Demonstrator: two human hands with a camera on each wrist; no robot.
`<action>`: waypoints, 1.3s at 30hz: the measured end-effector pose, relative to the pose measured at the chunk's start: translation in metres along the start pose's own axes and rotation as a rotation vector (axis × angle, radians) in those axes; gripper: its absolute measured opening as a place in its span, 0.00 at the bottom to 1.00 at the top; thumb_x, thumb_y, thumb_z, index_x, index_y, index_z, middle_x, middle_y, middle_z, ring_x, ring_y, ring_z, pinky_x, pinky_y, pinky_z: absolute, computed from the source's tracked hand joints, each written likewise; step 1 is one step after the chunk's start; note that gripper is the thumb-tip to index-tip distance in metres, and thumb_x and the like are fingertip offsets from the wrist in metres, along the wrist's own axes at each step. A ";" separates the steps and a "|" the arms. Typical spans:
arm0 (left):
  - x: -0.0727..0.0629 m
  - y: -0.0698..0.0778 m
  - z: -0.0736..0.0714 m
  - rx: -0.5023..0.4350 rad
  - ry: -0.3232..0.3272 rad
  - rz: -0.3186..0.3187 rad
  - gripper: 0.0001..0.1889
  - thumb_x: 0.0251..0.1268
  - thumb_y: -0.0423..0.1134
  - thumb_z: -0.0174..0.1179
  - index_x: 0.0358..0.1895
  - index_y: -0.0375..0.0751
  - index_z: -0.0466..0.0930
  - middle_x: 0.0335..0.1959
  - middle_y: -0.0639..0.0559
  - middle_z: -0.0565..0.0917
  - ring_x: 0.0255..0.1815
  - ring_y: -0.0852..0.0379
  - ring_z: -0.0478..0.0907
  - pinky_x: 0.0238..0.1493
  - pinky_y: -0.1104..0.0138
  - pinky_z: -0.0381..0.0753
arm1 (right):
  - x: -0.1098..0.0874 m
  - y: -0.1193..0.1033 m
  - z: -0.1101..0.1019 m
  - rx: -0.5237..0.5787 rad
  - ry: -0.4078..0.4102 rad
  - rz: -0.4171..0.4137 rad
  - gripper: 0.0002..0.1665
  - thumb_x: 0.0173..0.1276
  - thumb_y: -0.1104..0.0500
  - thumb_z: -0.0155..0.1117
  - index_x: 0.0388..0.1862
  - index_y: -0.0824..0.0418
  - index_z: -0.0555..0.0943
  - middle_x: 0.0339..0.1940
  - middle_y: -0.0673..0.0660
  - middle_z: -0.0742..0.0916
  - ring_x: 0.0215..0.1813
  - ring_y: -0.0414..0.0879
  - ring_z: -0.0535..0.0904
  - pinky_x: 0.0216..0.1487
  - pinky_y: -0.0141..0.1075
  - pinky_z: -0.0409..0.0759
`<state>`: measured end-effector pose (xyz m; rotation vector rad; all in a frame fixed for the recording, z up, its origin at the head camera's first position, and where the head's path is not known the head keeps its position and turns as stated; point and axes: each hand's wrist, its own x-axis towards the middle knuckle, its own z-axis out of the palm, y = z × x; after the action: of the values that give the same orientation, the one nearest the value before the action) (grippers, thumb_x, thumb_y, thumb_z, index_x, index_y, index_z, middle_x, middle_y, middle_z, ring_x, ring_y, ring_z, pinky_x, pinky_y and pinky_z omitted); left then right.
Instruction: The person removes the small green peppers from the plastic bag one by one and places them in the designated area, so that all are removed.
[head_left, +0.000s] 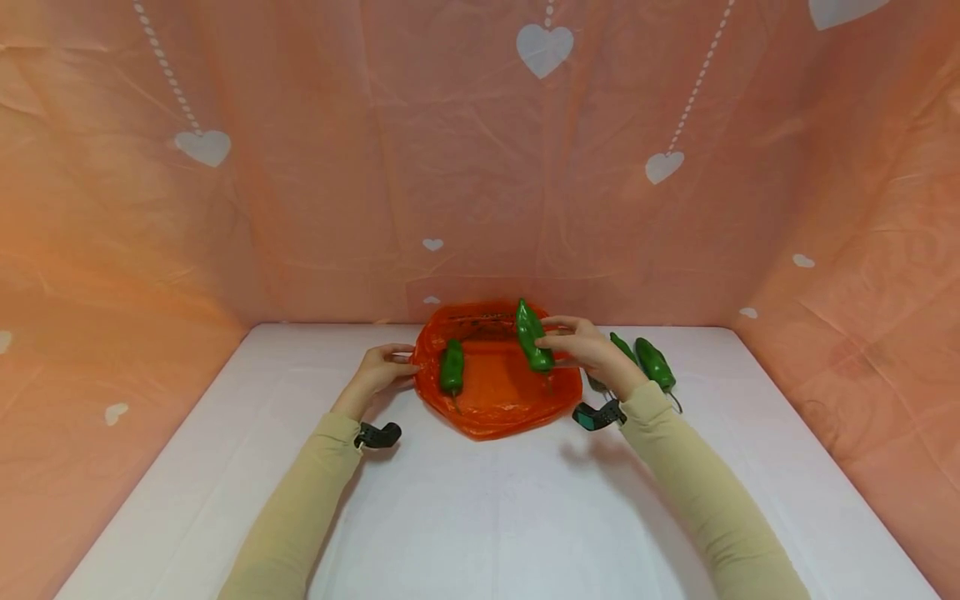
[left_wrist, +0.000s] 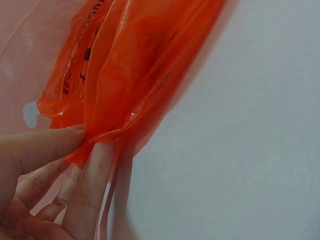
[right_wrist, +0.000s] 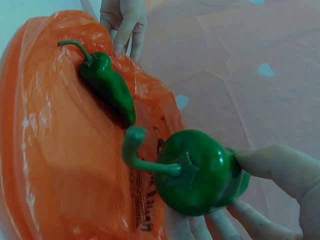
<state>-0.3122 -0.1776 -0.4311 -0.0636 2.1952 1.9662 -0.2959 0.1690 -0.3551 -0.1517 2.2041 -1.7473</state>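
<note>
Held pepper: the green pepper is glossy and deep green, broad at the stem end and tapering to a blunt point; the right wrist view shows a star-shaped calyx and a hooked stem.
Bag: the orange-red plastic bag is thin, shiny and creased, with dark printing on its far side; it lies with its mouth spread open.
Pepper in bag: a second green pepper lies in the left part of the bag, its stem toward the wearer.
Peppers at right: another pepper lies on the white table beyond the right wrist; more green beside it is partly hidden by the right hand and forearm, so the count is uncertain.
Backdrop: an orange-pink curtain with white hearts surrounds the table.
Right hand: the right hand grips the held pepper between thumb and fingers, over the bag's right part, tip away from the wearer.
Left hand: the left hand pinches the bag's left edge.
</note>
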 end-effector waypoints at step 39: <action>0.001 0.000 0.000 -0.022 -0.003 0.004 0.25 0.61 0.23 0.60 0.63 0.27 0.67 0.49 0.33 0.77 0.30 0.56 0.82 0.39 0.62 0.85 | -0.043 0.011 -0.102 -0.102 0.134 -0.035 0.40 0.70 0.57 0.61 0.75 0.64 0.55 0.70 0.69 0.64 0.65 0.59 0.65 0.65 0.56 0.66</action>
<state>-0.3128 -0.1774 -0.4311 -0.0591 2.1734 1.9914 -0.2863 0.2781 -0.3381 -0.1003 2.4009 -1.7097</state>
